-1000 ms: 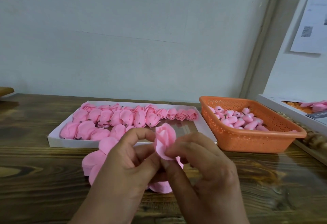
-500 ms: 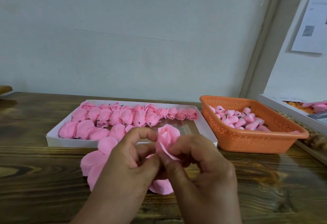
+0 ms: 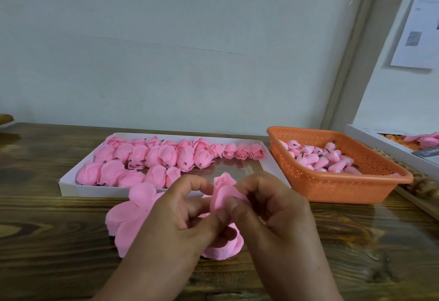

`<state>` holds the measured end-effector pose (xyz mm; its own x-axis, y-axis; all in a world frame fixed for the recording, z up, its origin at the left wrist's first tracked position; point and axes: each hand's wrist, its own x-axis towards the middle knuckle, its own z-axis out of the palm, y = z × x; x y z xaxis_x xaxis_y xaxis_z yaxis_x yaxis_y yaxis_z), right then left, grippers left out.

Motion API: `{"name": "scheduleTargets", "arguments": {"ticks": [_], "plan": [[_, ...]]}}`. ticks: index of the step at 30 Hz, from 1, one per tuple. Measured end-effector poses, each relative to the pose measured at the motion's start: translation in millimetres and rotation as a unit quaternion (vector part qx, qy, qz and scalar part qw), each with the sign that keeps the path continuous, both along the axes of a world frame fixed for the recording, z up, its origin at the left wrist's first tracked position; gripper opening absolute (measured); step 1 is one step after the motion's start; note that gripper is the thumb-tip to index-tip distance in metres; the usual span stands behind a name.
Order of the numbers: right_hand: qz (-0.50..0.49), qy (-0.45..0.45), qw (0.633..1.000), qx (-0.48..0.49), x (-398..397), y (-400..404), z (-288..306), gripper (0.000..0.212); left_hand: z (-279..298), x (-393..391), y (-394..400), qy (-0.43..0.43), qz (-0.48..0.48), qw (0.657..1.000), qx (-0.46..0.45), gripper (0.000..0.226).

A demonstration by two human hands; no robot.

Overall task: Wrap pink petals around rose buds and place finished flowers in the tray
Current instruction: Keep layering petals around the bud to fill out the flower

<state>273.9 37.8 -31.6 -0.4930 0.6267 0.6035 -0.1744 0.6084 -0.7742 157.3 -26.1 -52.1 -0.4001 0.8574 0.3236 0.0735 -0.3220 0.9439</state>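
Loose pink petals (image 3: 133, 215): lower left of centre, laid on the wooden table (image 3: 47, 241). White tray (image 3: 71, 187): centre left, filled with finished flowers (image 3: 166, 158). Left hand (image 3: 175, 224): fingers curled, rose bud (image 3: 224, 192) pinched at frame centre. Right hand (image 3: 273, 215): curled, a petal pressed around the same bud. Orange basket (image 3: 332, 186): right, bare buds (image 3: 320, 158) held inside.

The lower part of the half-wrapped pink foam rose (image 3: 223, 192) was hidden behind the fingers of both hands, the left hand (image 3: 175, 224) covered much of the loose pink foam petal stack (image 3: 128, 220), and the white-framed tray of orange pieces (image 3: 403, 143) was cut off by the right edge.
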Motion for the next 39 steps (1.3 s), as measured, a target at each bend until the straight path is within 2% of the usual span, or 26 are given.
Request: {"name": "scheduleTargets", "arguments": {"ticks": [6, 10, 17, 20, 22, 24, 27, 30, 32, 36, 39], "plan": [[-0.025, 0.014, 0.998, 0.05, -2.0, 3.7, -1.3, 0.014, 4.1, 1.7, -2.0, 0.007, -0.003, 1.0, -0.004, 0.031], [-0.048, -0.001, 0.992, 0.119, -0.9, 6.1, 0.5, 0.014, 4.4, 1.3, -3.5, 0.007, -0.002, 1.0, -0.006, 0.017], [-0.054, -0.025, 0.988, 0.145, 0.3, 12.4, 3.4, 0.011, 5.9, 2.5, -5.2, -0.003, -0.012, 1.0, -0.005, 0.025], [-0.056, -0.025, 0.987, 0.146, -1.6, 13.0, 2.9, 0.012, 6.0, 5.0, -4.0, -0.033, -0.006, 0.999, -0.006, 0.015], [-0.068, -0.019, 0.988, 0.134, -1.2, 16.5, 2.8, 0.013, 7.9, 5.4, -4.2, -0.065, -0.012, 0.998, -0.009, 0.017], [-0.076, 0.01, 0.994, 0.082, 2.8, 23.0, 1.7, 0.015, 10.7, 3.7, -5.5, -0.107, -0.019, 0.994, -0.014, 0.023], [-0.057, 0.083, 0.995, -0.002, 12.1, 29.6, -2.8, 0.011, 12.5, -0.2, -7.8, -0.146, -0.036, 0.988, -0.023, 0.037], [-0.026, 0.114, 0.993, -0.029, 16.2, 28.8, -10.8, 0.007, 13.2, 0.0, -8.4, -0.167, -0.051, 0.984, -0.029, 0.043], [0.001, 0.121, 0.991, -0.05, 16.6, 27.6, -14.2, 0.006, 13.2, 0.6, -8.5, -0.176, -0.056, 0.982, -0.031, 0.042], [0.039, 0.107, 0.991, -0.066, 15.8, 25.4, -15.6, 0.018, 14.3, 2.5, -8.5, -0.186, -0.07, 0.979, -0.033, 0.04], [0.07, 0.067, 0.994, -0.047, 12.0, 20.2, -12.6, 0.016, 15.9, 3.9, -9.3, -0.171, -0.071, 0.982, -0.035, 0.027]]}}
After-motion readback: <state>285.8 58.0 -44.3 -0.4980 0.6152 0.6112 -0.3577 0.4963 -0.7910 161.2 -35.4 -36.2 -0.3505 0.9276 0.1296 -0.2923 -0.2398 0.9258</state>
